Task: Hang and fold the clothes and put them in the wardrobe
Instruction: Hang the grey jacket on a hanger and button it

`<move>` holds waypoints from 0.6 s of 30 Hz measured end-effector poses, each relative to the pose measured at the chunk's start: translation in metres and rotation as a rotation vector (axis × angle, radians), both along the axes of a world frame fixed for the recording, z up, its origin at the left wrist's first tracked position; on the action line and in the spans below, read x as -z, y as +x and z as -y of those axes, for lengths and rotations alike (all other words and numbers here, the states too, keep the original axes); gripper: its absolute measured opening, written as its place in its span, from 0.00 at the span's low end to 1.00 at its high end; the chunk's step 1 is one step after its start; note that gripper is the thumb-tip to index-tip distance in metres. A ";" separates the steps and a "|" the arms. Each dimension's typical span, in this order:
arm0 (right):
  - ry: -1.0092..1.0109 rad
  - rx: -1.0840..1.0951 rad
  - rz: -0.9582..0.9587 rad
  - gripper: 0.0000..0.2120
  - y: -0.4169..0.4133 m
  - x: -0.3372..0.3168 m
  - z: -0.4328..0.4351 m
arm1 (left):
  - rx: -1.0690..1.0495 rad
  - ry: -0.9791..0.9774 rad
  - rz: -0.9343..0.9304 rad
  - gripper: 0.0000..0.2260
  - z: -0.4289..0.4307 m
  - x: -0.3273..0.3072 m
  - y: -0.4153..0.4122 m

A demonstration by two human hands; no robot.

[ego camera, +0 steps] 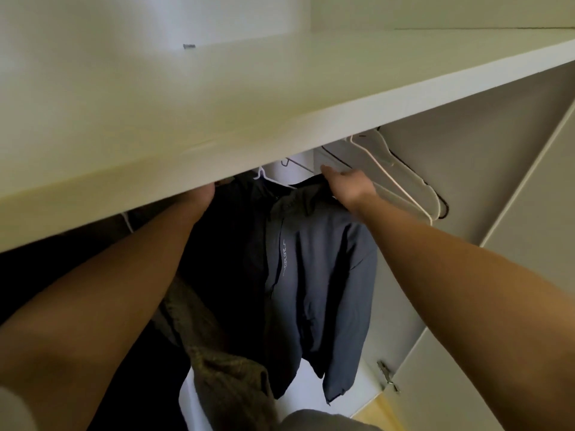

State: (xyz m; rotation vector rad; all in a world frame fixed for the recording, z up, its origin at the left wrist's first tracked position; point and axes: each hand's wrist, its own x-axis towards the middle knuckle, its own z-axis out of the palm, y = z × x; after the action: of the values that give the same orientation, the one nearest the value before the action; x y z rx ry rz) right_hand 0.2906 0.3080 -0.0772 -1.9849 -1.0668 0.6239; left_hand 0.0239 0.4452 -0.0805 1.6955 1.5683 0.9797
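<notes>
jacket (311,275) hanging below shelf (217,113), long axis down | right hand (350,186) gripping its shoulder, directly above it | left hand (203,195) half hidden by shelf, grip unreadable | hangers (401,181) just right of the grip

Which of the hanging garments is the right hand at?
The grey-blue jacket with white lettering down its chest: the right hand is at its shoulder. The black garment hangs further left, and the olive-brown one lower left.
</notes>
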 end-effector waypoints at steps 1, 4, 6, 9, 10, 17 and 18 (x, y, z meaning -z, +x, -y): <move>-0.045 -0.026 0.030 0.35 0.000 0.007 0.005 | -0.009 -0.031 -0.046 0.17 0.004 0.003 -0.005; -0.055 -0.135 0.084 0.40 -0.004 0.027 0.021 | -0.022 -0.084 -0.040 0.15 0.026 0.008 -0.014; -0.003 -0.163 0.122 0.40 -0.008 0.039 0.033 | 0.027 -0.077 -0.028 0.14 0.038 0.005 -0.018; 0.128 -0.145 0.136 0.38 -0.009 0.052 0.046 | 0.112 -0.110 -0.022 0.14 0.042 0.003 -0.039; 0.186 -0.146 0.129 0.34 -0.009 0.055 0.048 | 0.151 -0.141 -0.005 0.16 0.043 0.001 -0.049; 0.378 -0.007 -0.089 0.03 0.001 0.067 0.049 | 0.260 -0.258 0.158 0.21 0.044 -0.001 -0.079; 0.367 0.034 -0.123 0.03 0.002 0.072 0.052 | 0.245 -0.273 0.206 0.23 0.044 0.001 -0.077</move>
State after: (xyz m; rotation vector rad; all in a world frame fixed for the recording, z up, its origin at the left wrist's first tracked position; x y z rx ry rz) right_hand 0.2927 0.2564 -0.1493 -1.6232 -0.9915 0.4854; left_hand -0.0530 0.4008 -0.0812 1.5024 1.2623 0.7512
